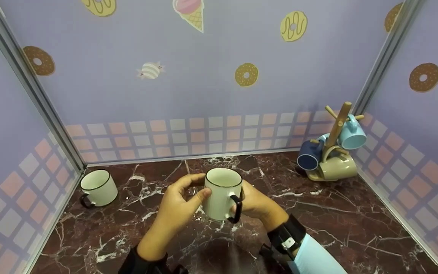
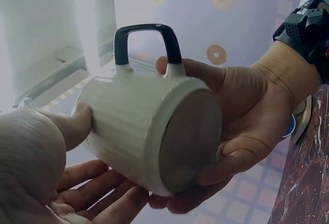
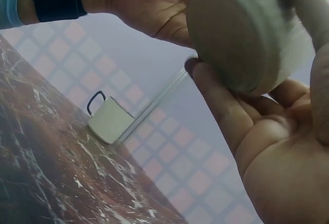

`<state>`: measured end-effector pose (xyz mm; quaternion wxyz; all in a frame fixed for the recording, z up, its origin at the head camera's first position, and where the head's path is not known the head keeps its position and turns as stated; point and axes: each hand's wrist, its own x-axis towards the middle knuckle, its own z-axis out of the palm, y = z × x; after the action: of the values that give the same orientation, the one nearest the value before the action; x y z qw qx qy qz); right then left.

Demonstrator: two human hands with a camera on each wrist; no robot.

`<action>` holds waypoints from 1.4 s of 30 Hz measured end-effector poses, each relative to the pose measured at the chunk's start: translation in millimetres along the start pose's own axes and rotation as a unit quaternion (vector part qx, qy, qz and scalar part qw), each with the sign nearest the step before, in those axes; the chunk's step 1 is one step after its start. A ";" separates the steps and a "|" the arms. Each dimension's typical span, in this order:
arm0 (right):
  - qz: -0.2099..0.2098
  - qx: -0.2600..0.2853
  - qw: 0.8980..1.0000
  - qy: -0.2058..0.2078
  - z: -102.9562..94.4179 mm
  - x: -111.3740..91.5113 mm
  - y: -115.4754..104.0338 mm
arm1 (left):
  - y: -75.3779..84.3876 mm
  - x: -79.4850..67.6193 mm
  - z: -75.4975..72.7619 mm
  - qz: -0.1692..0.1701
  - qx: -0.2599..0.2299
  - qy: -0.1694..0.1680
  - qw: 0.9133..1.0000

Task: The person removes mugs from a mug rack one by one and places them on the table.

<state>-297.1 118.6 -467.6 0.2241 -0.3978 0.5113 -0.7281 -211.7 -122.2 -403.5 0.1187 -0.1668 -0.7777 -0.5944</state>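
A white mug [image 1: 219, 198] with a black rim and black handle is held up above the dark marbled counter, upright in the head view. My left hand [image 1: 181, 205] grips it from the left, thumb on its front wall and fingers round behind. On the other side my right hand [image 1: 259, 201] holds the mug near its handle [image 2: 146, 31], thumb by the handle. The left wrist view shows the mug's base turned toward the right palm [image 2: 247, 111]. In the right wrist view the mug's underside [image 3: 226, 39] shows between both hands.
A matching white mug [image 1: 100, 189] stands on the counter at the left, by the wall. At the back right a wooden mug tree [image 1: 338, 125] bears a navy mug [image 1: 309, 155], a light blue mug [image 1: 352, 135] and a beige mug [image 1: 338, 167]. Patterned walls enclose the counter [image 1: 127, 236].
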 end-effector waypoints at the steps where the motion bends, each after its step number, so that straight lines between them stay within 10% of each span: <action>1: -0.001 -0.015 1.000 0.007 1.2 1.0 -1.3 | -0.3 0.2 -0.1 0.001 0.003 0.006 1.000; 10: -0.004 -0.127 0.987 0.098 5.5 5.1 -6.7 | -0.9 0.5 -0.6 0.010 0.038 0.060 0.997; 22: -0.016 -0.216 0.940 0.265 8.1 6.4 -10.9 | 3.5 -3.4 10.4 0.009 0.037 0.054 0.998; 42: -0.011 -0.256 0.924 0.284 10.3 7.9 -0.1 | -2.9 -3.7 27.9 -0.063 -0.006 -0.001 0.998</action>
<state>-293.3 107.0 -463.1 -0.0477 -0.2240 0.7182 -0.6571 -209.1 -96.4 -414.9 0.0792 -0.1184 -0.7830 -0.6055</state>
